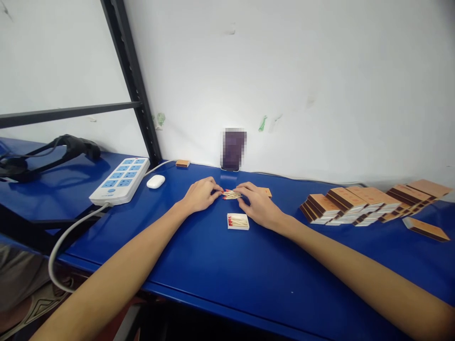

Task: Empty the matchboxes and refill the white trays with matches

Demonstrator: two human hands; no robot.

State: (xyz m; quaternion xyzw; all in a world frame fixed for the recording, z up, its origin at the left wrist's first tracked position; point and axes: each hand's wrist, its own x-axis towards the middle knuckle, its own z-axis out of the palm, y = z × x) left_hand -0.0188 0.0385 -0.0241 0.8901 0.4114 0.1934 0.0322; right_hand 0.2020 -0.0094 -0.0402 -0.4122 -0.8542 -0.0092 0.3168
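Note:
A small bundle of red-tipped matches (232,194) lies on the blue table (220,274), pinched from both sides. My left hand (201,194) closes its fingertips on the bundle's left end. My right hand (259,204) closes on its right end. Just in front of the right hand sits an open white matchbox tray (238,221) with matches in it. A brown matchbox sleeve (266,192) peeks out behind the right hand.
Rows of stacked brown matchboxes (369,203) fill the right side, with one loose box (425,229) nearer me. A power strip (121,181), a white earbud case (155,181), a single matchbox (182,163) and a dark blurred object (232,149) stand at the back. A black metal frame (133,80) rises left.

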